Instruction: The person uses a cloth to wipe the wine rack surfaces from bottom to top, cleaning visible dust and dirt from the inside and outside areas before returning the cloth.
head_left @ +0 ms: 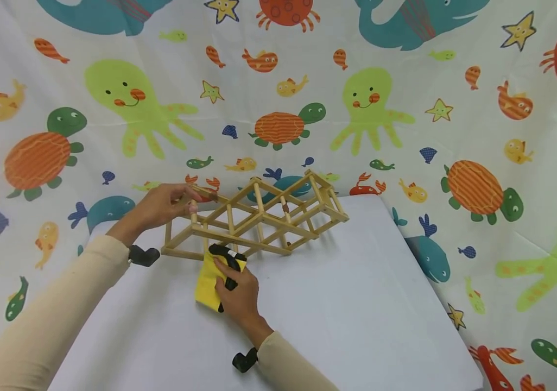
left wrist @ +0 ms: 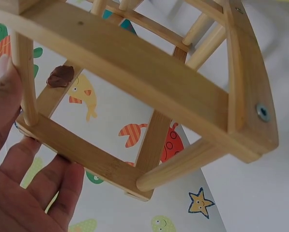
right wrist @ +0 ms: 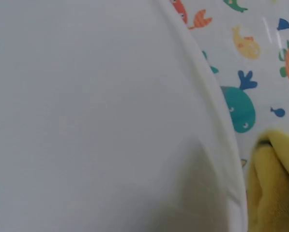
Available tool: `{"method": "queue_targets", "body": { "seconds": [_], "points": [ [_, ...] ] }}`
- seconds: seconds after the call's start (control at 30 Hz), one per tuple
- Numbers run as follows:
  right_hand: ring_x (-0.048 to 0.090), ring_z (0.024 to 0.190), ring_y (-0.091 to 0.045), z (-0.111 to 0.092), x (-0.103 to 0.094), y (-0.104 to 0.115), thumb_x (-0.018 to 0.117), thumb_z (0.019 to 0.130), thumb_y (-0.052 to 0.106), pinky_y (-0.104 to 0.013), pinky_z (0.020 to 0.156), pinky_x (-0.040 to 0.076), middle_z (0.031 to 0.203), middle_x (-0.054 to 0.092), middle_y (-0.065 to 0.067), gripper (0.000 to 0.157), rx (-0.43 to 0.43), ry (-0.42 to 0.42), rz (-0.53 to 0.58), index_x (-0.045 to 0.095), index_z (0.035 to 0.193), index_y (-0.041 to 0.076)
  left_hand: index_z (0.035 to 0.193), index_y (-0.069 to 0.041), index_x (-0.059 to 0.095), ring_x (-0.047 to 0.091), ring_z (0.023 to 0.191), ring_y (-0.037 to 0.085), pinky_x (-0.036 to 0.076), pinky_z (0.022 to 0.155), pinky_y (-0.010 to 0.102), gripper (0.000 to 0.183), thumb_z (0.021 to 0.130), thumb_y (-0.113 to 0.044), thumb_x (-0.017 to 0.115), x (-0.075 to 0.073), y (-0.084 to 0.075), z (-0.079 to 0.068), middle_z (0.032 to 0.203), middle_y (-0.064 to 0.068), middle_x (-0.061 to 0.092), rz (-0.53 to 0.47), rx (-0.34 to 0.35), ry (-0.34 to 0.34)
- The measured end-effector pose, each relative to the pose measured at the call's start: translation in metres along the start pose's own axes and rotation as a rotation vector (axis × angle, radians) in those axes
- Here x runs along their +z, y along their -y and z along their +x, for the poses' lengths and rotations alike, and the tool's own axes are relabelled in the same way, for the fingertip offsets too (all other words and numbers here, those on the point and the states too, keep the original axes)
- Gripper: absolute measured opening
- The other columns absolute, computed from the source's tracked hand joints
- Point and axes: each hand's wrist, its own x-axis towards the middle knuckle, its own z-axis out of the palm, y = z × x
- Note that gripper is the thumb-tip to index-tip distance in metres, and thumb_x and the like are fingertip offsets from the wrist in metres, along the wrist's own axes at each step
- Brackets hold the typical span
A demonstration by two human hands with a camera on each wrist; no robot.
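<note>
A wooden lattice rack, like a folding wine rack of slats and round dowels, stands at the back of the white table. My left hand grips its left end, the thumb along a dowel and the fingers against a slat in the left wrist view. A dark brown smear sticks to one slat near that hand. Another brown mark shows on a dowel farther right. In my right hand is a yellow cloth with black trim, held bunched at the rack's front lower side.
The white tabletop stretches out in front and to the right, ending at a rounded edge. Behind it and at its sides hangs a curtain printed with sea animals. Black wrist-worn devices sit on both wrists.
</note>
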Motion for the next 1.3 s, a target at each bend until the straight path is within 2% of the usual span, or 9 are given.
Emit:
{"method": "queue_targets", "body": {
  "seconds": [0.1,0.27,0.4,0.57,0.7,0.9,1.07,1.17,1.3],
  "points": [
    [0.07,0.104,-0.012,0.007,0.0,0.001,0.076,0.092,0.009,-0.022,0.083,0.06,0.131,0.075,-0.005,0.046,0.012,-0.058,0.022,0.075,0.132,0.031,0.131,-0.012,0.07,0.05,0.143,0.054,0.04,0.113,0.077,0.038,0.102,-0.037,0.071,-0.002,-0.002,0.001,0.154,0.023,0.058,0.002,0.001,-0.003],
    [0.069,0.11,-0.006,0.012,-0.003,0.003,0.074,0.09,0.014,-0.027,0.083,0.061,0.126,0.077,0.014,0.048,0.175,0.187,-0.098,0.074,0.124,0.047,0.131,-0.013,0.069,0.045,0.146,0.057,0.037,0.115,0.079,0.041,0.102,-0.042,0.07,-0.002,-0.001,0.0,0.158,0.026,0.052,-0.004,-0.014,0.012],
    [0.069,0.107,-0.01,0.013,-0.005,0.01,0.075,0.092,0.015,-0.034,0.098,0.058,0.123,0.078,0.014,0.048,0.08,0.22,-0.109,0.073,0.129,0.047,0.131,-0.012,0.069,0.047,0.145,0.056,0.038,0.114,0.078,0.041,0.103,-0.042,0.07,-0.002,0.002,-0.001,0.157,0.025,0.053,-0.007,-0.007,0.011],
    [0.068,0.099,-0.013,0.016,-0.001,0.014,0.076,0.097,0.02,-0.024,0.082,0.052,0.128,0.078,0.003,0.045,0.01,0.174,-0.125,0.07,0.135,0.044,0.131,-0.012,0.069,0.049,0.144,0.055,0.04,0.113,0.078,0.04,0.103,-0.041,0.07,-0.002,0.003,-0.001,0.157,0.024,0.054,-0.025,-0.005,0.0],
    [0.069,0.105,-0.017,0.016,-0.006,0.004,0.075,0.097,0.016,-0.021,0.07,0.049,0.134,0.075,0.001,0.041,0.166,0.193,-0.139,0.075,0.129,0.042,0.13,-0.013,0.069,0.047,0.145,0.055,0.038,0.114,0.078,0.04,0.103,-0.041,0.07,0.001,0.002,0.0,0.157,0.025,0.054,-0.02,-0.001,-0.001],
    [0.054,0.069,-0.014,0.009,-0.033,-0.023,0.074,0.092,0.008,-0.022,0.045,0.039,0.137,0.074,-0.008,0.042,0.414,0.173,-0.158,0.079,0.123,0.036,0.131,-0.012,0.068,0.048,0.145,0.055,0.039,0.114,0.077,0.04,0.103,-0.041,0.069,-0.001,0.003,-0.002,0.156,0.025,0.055,-0.011,0.001,0.007],
    [0.073,0.1,-0.025,0.009,-0.038,-0.023,0.075,0.095,0.011,-0.037,0.076,0.061,0.137,0.074,-0.003,0.045,0.279,0.218,-0.153,0.076,0.127,0.043,0.132,-0.012,0.068,0.047,0.145,0.055,0.038,0.114,0.078,0.039,0.104,-0.039,0.069,-0.004,0.004,-0.006,0.157,0.025,0.054,-0.01,-0.016,0.001],
    [0.065,0.132,-0.026,0.011,-0.032,-0.017,0.077,0.098,0.017,-0.046,0.107,0.056,0.141,0.072,0.001,0.047,0.183,0.262,-0.126,0.071,0.132,0.048,0.132,-0.011,0.069,0.047,0.145,0.055,0.037,0.115,0.078,0.039,0.104,-0.038,0.07,-0.003,0.004,-0.005,0.158,0.025,0.053,-0.022,-0.015,0.0],
    [0.071,0.119,-0.026,0.011,-0.028,-0.019,0.079,0.097,0.015,-0.033,0.081,0.06,0.141,0.072,0.001,0.045,0.215,0.243,-0.141,0.072,0.132,0.043,0.132,-0.012,0.069,0.045,0.146,0.056,0.036,0.116,0.078,0.04,0.103,-0.04,0.069,0.0,0.002,-0.002,0.16,0.025,0.051,-0.031,0.004,0.012]
  ]
}}
